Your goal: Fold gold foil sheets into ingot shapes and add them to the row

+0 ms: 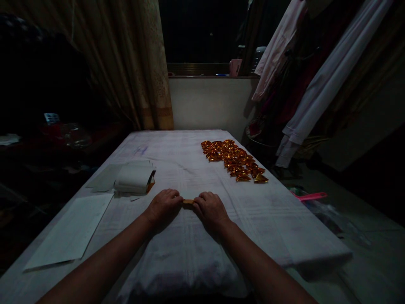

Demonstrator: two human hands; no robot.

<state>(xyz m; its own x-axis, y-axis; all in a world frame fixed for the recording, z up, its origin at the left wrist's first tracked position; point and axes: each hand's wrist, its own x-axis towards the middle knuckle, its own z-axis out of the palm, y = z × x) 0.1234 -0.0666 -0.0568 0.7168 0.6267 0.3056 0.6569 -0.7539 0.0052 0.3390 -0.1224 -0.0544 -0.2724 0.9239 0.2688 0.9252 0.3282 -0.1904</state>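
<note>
Low over the front middle of the cloth-covered table [196, 240], a small folded strip of gold-coloured paper [189, 202] spans the gap between my two hands. My left hand [165, 204] pinches its left end with curled fingers. Its right end is gripped by my right hand [210, 207], thumb and fingers closed. To the right and farther back lie several shiny gold-orange folded pieces [230, 156], grouped in rows. On the left sits a stack of pale paper sheets [134, 176], curled over, with a gold edge showing at its right side.
A flat white sheet [71, 230] lies at the table's left. Beyond the table are a curtain [126, 63] and a windowsill with a pink mug [234, 67]. Clothes [329, 80] hang at the right, above a pink-handled object [311, 196].
</note>
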